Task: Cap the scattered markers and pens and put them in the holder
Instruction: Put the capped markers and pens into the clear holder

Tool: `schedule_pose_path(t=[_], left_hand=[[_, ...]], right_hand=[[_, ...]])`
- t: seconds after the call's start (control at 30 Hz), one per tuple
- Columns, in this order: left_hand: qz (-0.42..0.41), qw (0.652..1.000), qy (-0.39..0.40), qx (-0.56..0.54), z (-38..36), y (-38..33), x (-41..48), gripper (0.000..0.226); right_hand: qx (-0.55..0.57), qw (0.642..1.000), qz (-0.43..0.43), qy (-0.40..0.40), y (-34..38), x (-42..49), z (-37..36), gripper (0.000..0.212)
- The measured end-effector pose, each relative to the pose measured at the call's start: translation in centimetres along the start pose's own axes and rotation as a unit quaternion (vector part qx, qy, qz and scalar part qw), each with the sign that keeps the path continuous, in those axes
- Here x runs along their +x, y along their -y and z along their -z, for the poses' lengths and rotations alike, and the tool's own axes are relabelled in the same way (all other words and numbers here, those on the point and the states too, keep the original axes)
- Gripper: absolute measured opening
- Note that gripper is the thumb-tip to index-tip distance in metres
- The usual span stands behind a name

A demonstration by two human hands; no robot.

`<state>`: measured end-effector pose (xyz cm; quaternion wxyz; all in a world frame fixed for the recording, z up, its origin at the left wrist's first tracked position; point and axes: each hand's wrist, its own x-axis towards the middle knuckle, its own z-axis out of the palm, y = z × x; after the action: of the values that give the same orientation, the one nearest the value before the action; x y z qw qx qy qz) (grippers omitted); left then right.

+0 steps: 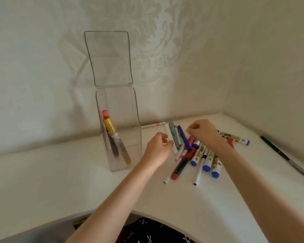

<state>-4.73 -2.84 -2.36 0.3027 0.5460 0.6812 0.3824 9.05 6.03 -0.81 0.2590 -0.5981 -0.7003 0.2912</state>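
Both hands hover with curled fingers over the pens, and whether either one actually has hold of anything I cannot tell.

Farthest left on the white table [60, 172] stands the clear holder [130, 120], its hinged lid [111, 58] swung up and open against the patterned wall. Inside it a gold marker [110, 126] with a pink cap leans with its top toward the left wall, and a dark pen [113, 146] leans beside it.

Just right of the holder is the left hand [157, 148]. Its thumb and forefinger are bent toward each other close to the lower end of a white marker [169, 135] (a pinch or only a near touch, the blur hides it). Behind it, along the table's back edge, lies a thin white pen [153, 125] with a pink band.

Next comes the pile. A teal marker [174, 135] lies against the white one, then a blue pen [183, 137], then a pink marker [190, 141]. Nearer the person lie a dark marker with a red cap [180, 166] and three white markers with blue caps [207, 167], fanned out side by side, with a couple of thin white pens among them.

Over the pink marker is the right hand [204, 132], knuckles up and fingertips bunched downward just above it; contact is hidden. Right of that wrist lies another blue-capped marker [235, 137].

Well apart, at the far right, a long dark pen [284, 155] lies alone.
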Motion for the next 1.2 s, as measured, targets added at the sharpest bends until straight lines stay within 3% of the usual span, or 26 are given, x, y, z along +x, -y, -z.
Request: schedule_pose_path(t=[0.13, 0.27, 0.53, 0.8, 0.93, 1.03, 1.2], left_hand=[[0.066, 0.995, -0.032, 0.065, -2.6, -0.3, 5.1, 0.057], [0.083, 0.989, -0.073, 0.102, -4.0, 0.7, 9.1, 0.064], [0.088, 0.974, -0.084, 0.193, -4.0, 1.1, 11.4, 0.046], [0.097, 0.962, -0.002, 0.257, -3.2, 0.8, 11.9, 0.028], [0.103, 0.963, -0.002, 0.250, -2.9, 1.0, 12.1, 0.017], [0.103, 0.972, -0.005, 0.211, -2.6, 1.1, 12.2, 0.025], [0.108, 0.985, -0.029, 0.129, -2.4, 1.0, 11.9, 0.037]], right_hand=[[-0.090, 0.996, -0.007, 0.002, -0.3, 3.5, -2.4, 0.026], [-0.185, 0.982, -0.023, 0.007, -0.5, 6.0, -4.1, 0.036], [-0.244, 0.966, -0.074, 0.039, 0.6, 7.2, -4.1, 0.031], [-0.259, 0.962, -0.080, 0.038, 0.8, 7.0, -3.9, 0.027], [-0.228, 0.969, -0.080, 0.044, 0.9, 7.2, -4.6, 0.022], [-0.211, 0.973, -0.090, 0.039, 0.9, 7.2, -4.4, 0.016], [-0.168, 0.981, -0.093, 0.016, 0.5, 6.7, -4.2, 0.024]])
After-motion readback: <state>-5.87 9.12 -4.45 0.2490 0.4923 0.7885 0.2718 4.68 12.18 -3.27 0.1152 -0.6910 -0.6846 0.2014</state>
